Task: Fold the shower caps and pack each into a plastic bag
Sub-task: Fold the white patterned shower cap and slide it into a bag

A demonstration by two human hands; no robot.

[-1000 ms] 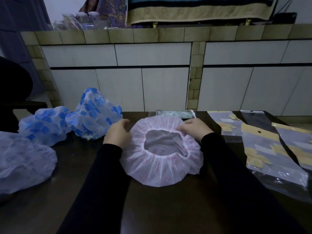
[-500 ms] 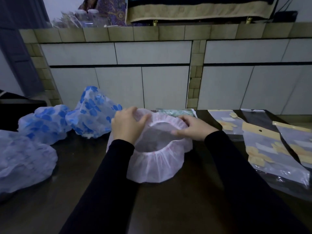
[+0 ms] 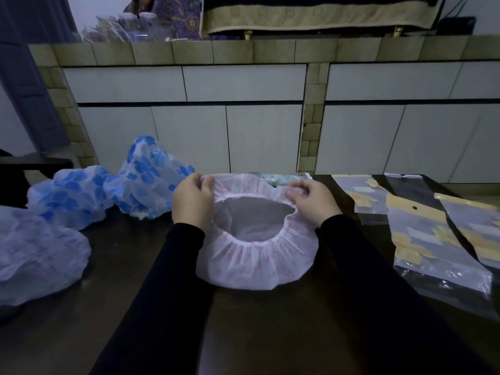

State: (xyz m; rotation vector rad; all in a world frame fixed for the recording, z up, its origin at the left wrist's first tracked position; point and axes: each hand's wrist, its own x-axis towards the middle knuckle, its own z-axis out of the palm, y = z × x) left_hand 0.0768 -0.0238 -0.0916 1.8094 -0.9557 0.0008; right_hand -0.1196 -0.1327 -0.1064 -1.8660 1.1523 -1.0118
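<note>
A white shower cap with pink print (image 3: 257, 262) sits open-side up on the dark table (image 3: 270, 334), its elastic rim stretched wide. My left hand (image 3: 192, 203) pinches the rim at its far left. My right hand (image 3: 313, 203) pinches the rim at the far right. Clear plastic bags with yellow headers (image 3: 433, 239) lie flat to the right. Two blue-flowered shower caps (image 3: 151, 182) (image 3: 69, 197) and a pale blue one (image 3: 38, 253) lie in a loose heap on the left.
A packed greenish item (image 3: 281, 178) lies just behind the white cap at the table's far edge. A tiled counter with white cabinet doors (image 3: 243, 136) stands beyond the table. A dark object (image 3: 16, 182) sits at the far left.
Both hands lifted the cap's far rim, then moved apart along it and stretched the opening wider. The cap now sits spread open between them.
</note>
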